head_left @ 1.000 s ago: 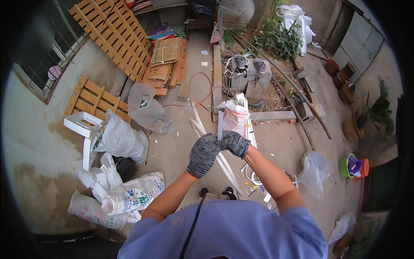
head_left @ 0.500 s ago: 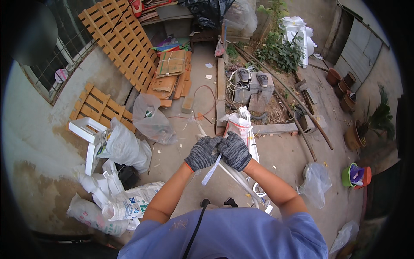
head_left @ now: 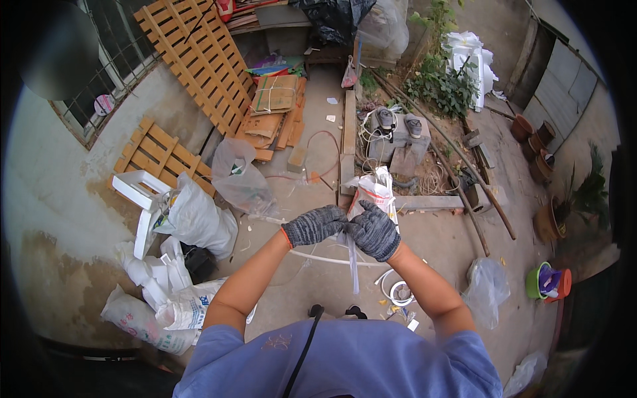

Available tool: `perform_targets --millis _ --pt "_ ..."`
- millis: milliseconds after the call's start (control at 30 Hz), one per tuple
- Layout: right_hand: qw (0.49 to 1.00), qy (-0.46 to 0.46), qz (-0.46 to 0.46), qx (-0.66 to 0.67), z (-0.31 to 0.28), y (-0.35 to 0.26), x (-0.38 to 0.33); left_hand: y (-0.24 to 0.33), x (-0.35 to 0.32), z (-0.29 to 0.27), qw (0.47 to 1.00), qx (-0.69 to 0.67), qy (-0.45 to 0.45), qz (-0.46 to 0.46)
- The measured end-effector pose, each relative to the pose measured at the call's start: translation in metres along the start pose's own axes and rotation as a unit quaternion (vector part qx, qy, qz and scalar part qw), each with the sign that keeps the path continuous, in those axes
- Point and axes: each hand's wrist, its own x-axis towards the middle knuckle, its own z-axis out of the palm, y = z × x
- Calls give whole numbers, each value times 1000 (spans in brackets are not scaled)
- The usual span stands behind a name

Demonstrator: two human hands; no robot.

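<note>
My left hand (head_left: pixel 314 226) and my right hand (head_left: pixel 373 232), both in grey knitted gloves, meet in front of me with fingers pinched together. A narrow, translucent plastic strip (head_left: pixel 353 268) hangs down from between them. The fingertips hide its upper end. Below the hands, a thin white tube (head_left: pixel 320 257) runs across, partly behind the strip. Just beyond my right hand stands a white sack with red print (head_left: pixel 373 189), its top crumpled. Nearer my feet, a white coil (head_left: pixel 400 293) lies on the ground.
Stuffed white sacks (head_left: pixel 199 219), white foam pieces (head_left: pixel 136 189) and a clear plastic bag (head_left: pixel 242 176) sit at left. Wooden pallets (head_left: pixel 192 60) lean on the wall beside flattened cardboard (head_left: pixel 275 93). A concrete-edged bed (head_left: pixel 431 202) with poles (head_left: pixel 458 174) lies ahead; buckets (head_left: pixel 544 282) stand right.
The white tubing has swung from a steep diagonal to lying more crosswise beneath my hands. The hanging strip has turned from slanting to nearly vertical. The whole view has shifted slightly.
</note>
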Motion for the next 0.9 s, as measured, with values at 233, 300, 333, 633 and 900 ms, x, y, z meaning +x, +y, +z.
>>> perform_targets --millis 233,300,333,633,900 --pt "1000 16 2 -2 -22 7 13 50 26 -42 963 247 2 -110" --pt "1000 -10 13 -9 -40 3 18 53 23 -53 953 297 3 -65" --pt "1000 0 7 -10 -43 2 17 52 22 -55 949 311 -1 -45" --pt "999 -39 22 -16 -32 -10 -16 37 -6 -37 945 316 -37 -74" --pt "992 -99 61 39 -14 -26 -38 28 -17 -3 959 265 -21 -100"
